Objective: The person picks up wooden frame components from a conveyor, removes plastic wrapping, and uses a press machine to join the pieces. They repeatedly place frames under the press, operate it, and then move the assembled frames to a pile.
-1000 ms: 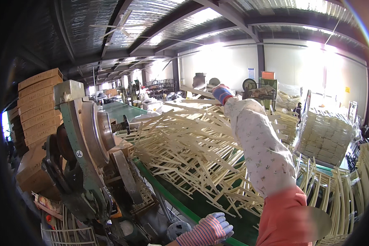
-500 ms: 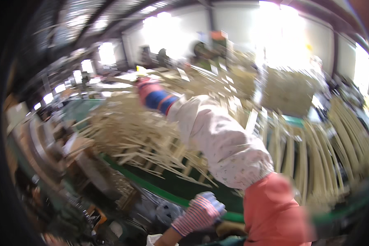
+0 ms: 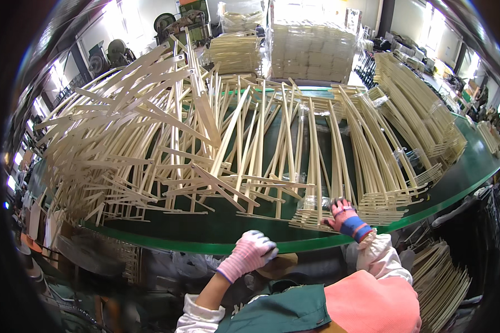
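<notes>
Over the near table edge is my left hand [image 3: 246, 256], in a pink striped glove with pale fingertips. Its fingers are curled in, and nothing shows in them. My right hand [image 3: 345, 216], gloved in pink with a blue cuff, rests its spread fingers against the near ends of a stack of pale wooden slat frames [image 3: 312, 213]. Clear film shows around parts of that stack. To its right lies another row of stacked slat frames [image 3: 366, 161]. A loose, tangled heap of pale slat pieces [image 3: 122, 150] covers the left side of the green table [image 3: 216, 225].
Wrapped stacks [image 3: 311, 53] stand beyond the table. More slat bundles [image 3: 416, 111] lie at its far right. Below the right edge is an upright bundle of sticks [image 3: 439, 283]. Fans [image 3: 116, 53] stand at the back left. Clutter lies below the table's left edge.
My right arm, earlier stretched far left over the heap, has come back to the near edge, its hand now at a stack. My view has swung right; my left hand stays near the edge.
</notes>
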Action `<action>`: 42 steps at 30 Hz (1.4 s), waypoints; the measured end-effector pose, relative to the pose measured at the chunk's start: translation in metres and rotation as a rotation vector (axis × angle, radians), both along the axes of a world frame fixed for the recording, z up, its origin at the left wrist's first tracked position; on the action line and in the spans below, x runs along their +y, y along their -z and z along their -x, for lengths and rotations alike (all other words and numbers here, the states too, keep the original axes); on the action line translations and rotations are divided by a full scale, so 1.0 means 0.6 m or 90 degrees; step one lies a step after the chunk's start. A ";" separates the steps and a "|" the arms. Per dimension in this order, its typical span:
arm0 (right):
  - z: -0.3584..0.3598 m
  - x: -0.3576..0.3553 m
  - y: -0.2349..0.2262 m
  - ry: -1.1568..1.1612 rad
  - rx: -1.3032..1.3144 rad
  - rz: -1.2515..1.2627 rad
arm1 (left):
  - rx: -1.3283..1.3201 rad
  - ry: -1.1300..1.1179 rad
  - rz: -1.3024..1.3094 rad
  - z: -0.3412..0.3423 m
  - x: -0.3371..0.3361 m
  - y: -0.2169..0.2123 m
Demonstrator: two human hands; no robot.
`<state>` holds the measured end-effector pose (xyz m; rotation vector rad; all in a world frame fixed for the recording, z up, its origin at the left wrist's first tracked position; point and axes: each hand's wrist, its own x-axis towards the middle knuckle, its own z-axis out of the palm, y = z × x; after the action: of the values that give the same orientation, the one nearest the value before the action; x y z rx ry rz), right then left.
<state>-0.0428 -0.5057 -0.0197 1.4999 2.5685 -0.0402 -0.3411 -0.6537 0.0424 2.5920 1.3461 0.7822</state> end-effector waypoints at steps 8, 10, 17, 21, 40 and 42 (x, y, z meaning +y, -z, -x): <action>-0.029 0.009 0.058 -0.158 -0.005 -0.115 | 0.037 -0.106 -0.111 -0.081 0.149 -0.012; -0.030 0.041 0.056 -0.194 0.077 -0.107 | 0.140 -0.183 -0.140 -0.089 0.192 -0.004; -0.032 0.059 -0.017 -0.116 0.363 -0.109 | 0.290 -0.257 0.025 -0.067 0.248 0.035; -0.054 0.092 -0.130 -0.110 0.784 -0.378 | 0.306 -0.286 -0.003 -0.075 0.247 0.044; -0.404 -0.097 -0.073 0.169 1.159 -0.413 | 0.057 -0.254 -0.245 -0.377 0.353 -0.145; -0.376 -0.126 -0.075 0.205 1.316 -0.268 | 0.027 -0.145 -0.221 -0.406 0.371 -0.149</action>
<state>0.1831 -0.5815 0.0256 2.8164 3.3113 -2.3161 -0.0977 -0.4313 0.1318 2.7494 1.6745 1.0896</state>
